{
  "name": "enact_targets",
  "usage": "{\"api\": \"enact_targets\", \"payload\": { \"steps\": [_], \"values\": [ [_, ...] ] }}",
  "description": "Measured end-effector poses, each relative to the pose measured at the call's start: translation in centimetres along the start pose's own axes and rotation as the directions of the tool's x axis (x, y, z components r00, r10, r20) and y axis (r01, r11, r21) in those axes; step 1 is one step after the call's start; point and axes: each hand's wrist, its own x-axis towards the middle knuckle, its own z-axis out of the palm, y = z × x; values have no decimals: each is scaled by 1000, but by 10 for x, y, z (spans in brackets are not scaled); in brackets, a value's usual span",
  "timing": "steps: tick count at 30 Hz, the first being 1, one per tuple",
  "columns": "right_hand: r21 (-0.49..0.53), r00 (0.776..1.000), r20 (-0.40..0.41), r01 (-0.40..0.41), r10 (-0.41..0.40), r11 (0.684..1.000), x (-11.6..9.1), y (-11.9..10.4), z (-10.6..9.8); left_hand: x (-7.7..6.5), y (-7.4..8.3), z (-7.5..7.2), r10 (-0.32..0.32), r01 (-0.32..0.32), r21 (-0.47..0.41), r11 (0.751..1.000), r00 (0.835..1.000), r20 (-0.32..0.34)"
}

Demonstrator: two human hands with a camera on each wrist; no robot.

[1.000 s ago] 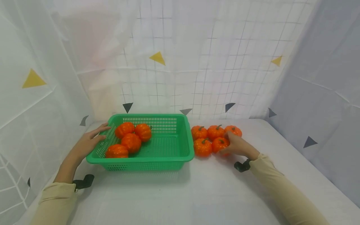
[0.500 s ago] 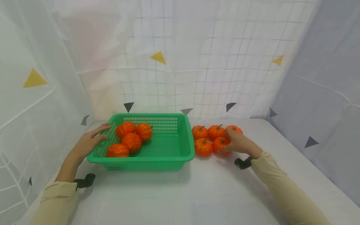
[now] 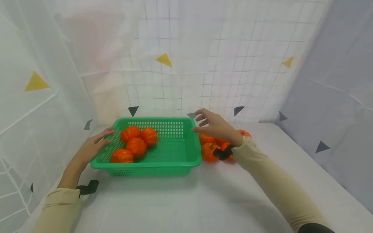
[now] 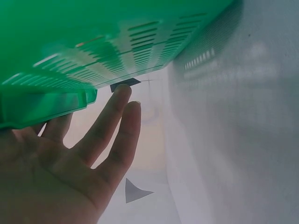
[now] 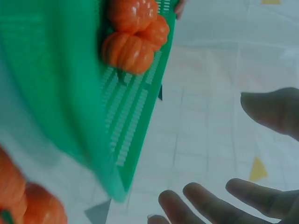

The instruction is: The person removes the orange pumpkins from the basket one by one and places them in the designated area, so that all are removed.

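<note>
A green perforated plastic basket [image 3: 145, 165] stands on the table, with several orange pumpkins [image 3: 137, 147] in its left half. My left hand [image 3: 88, 149] lies against the basket's left end; in the left wrist view its extended fingers [image 4: 124, 135] are beneath the rim and along the slotted wall. My right hand [image 3: 217, 127] hovers just beyond the basket's right rim, fingers spread. Nothing is between its thumb and fingers [image 5: 210, 203] in the right wrist view. Several more pumpkins [image 3: 209, 152] sit right of the basket, partly hidden by the right hand and wrist.
A white cloth covers the table [image 3: 163, 204]. White sheet walls rise behind and at the left, and a grey wall [image 3: 335, 106] at the right. A dark wrist camera [image 3: 222, 153] hangs below my right wrist.
My right hand has left the loose pumpkins at the right, rising and moving left to the basket's right rim. No pumpkin came along. My left hand and the basket have stayed put.
</note>
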Motion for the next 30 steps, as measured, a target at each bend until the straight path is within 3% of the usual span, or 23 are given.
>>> {"api": "enact_targets", "payload": {
  "steps": [5, 13, 18, 23, 30],
  "values": [
    [-10, 998, 45, 33, -33, 999, 28, -14, 18, 3, -2, 2, 8, -8, -4, 1000, 1000, -2],
    [-147, 989, 129, 85, -66, 985, 69, -35, 53, 4, -2, 3, 2, -2, -8, 1000, 1000, 1],
    [-176, 982, 178, 88, -56, 980, 91, -43, 75, 5, -1, 4, 12, -12, -7, 1000, 1000, 4],
    [-134, 974, 218, -25, 54, 991, 111, -48, 96, 6, -1, 3, 35, -35, -12, 999, 999, 2],
    [-35, 923, 269, -277, 276, 960, 129, -48, 130, 8, -2, 5, 55, -55, -27, 998, 998, -2]
  ]
}}
